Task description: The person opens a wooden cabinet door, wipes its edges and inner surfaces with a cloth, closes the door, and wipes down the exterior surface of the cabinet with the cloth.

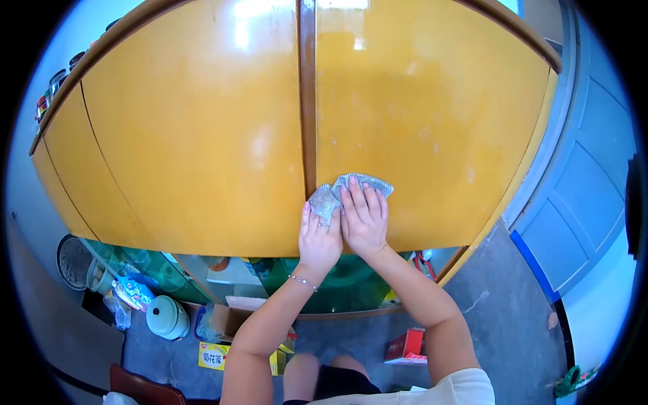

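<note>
A grey, mesh-textured cleaning cloth [325,200] lies bunched on the yellow tabletop [202,155], just right of its brown centre strip. My left hand [320,241], with a ring and a bracelet, grips the cloth's left part, fingers bent over it. Close against it, my right hand [365,219] presses down on the right part of the cloth, fingers pointing forward. Some of the cloth is hidden under the fingers. Both hands rest near the front edge of the tabletop.
Below the front edge are green glass panels [337,282]. On the floor stand a pale green lidded pot [167,318], an open cardboard box [233,316], a yellow box [212,356] and a red box [405,345]. A blue door [574,196] is at right.
</note>
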Motion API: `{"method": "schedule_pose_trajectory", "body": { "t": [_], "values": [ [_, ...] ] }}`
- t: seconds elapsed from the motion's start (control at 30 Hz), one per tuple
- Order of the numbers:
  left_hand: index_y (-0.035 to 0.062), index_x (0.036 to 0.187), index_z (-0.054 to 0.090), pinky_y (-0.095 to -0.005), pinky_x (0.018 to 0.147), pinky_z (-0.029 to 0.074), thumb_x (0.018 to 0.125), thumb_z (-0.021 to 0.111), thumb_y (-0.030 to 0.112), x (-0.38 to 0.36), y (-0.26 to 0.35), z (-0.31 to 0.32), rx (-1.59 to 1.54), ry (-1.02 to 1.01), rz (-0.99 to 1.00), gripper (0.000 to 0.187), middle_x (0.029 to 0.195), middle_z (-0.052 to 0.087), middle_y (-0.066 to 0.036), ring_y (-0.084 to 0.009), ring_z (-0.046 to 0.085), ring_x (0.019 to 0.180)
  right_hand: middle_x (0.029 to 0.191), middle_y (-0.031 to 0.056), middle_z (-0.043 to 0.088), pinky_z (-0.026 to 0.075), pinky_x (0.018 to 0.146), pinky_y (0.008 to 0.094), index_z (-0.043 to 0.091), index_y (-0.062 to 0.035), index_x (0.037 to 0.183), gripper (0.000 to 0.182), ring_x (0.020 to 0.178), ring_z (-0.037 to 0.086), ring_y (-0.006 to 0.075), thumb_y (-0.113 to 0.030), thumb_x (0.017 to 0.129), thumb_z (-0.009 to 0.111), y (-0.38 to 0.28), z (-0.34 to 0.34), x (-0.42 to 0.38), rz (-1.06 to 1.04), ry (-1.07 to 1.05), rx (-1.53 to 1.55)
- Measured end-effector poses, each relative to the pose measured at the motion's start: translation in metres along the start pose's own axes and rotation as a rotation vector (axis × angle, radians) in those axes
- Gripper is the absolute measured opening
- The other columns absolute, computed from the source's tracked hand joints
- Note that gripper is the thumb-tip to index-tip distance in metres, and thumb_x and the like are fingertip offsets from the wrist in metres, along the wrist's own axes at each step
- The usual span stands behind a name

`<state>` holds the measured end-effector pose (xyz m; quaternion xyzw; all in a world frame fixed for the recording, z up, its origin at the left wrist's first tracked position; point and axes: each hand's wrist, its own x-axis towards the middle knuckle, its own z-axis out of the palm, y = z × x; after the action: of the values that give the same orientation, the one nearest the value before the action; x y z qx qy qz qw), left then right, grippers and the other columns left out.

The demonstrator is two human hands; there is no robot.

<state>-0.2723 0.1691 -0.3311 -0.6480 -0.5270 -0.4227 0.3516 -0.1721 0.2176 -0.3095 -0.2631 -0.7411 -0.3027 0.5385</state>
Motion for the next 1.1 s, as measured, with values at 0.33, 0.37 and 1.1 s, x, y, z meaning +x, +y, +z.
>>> {"method": "schedule_pose_trajectory", "body": {
  "t": [0.33,0.37,1.1],
  "values": [
    [-0.0049,0.106,0.051,-0.0508,0.096,0.026,0.074,0.051,0.011,0.089,-0.003,-0.029,-0.059,-0.114,-0.101,0.036,0.113,0.048,-0.021,-0.0323,0.047,0.105,0.12,0.0029,0.049,0.026,0.096,0.0374,0.058,-0.0101,0.105,0.033,0.109,0.043,0.0199,-0.017,0.074,0.05,0.01,-0.017,0.094,0.004,-0.135,-0.009],
    [-0.0043,0.108,0.051,-0.0507,0.096,0.025,0.074,0.051,0.012,0.075,0.001,-0.029,-0.083,-0.138,-0.132,0.038,0.115,0.047,-0.021,-0.0322,0.046,0.107,0.12,0.0026,0.048,0.026,0.096,0.0381,0.058,-0.0107,0.105,0.032,0.109,0.042,0.0201,-0.017,0.074,0.051,0.006,-0.014,0.067,0.026,-0.175,-0.004],
    [-0.0014,0.111,0.051,-0.0473,0.1,0.022,0.073,0.049,0.013,0.057,-0.001,-0.044,-0.084,-0.502,-0.186,0.04,0.117,0.048,-0.016,-0.0315,0.043,0.111,0.125,-0.0009,0.043,0.018,0.101,0.0434,0.057,-0.0126,0.106,0.033,0.117,0.033,0.0184,-0.02,0.075,0.05,-0.008,-0.019,0.045,0.154,-0.422,0.062]
  ]
}}
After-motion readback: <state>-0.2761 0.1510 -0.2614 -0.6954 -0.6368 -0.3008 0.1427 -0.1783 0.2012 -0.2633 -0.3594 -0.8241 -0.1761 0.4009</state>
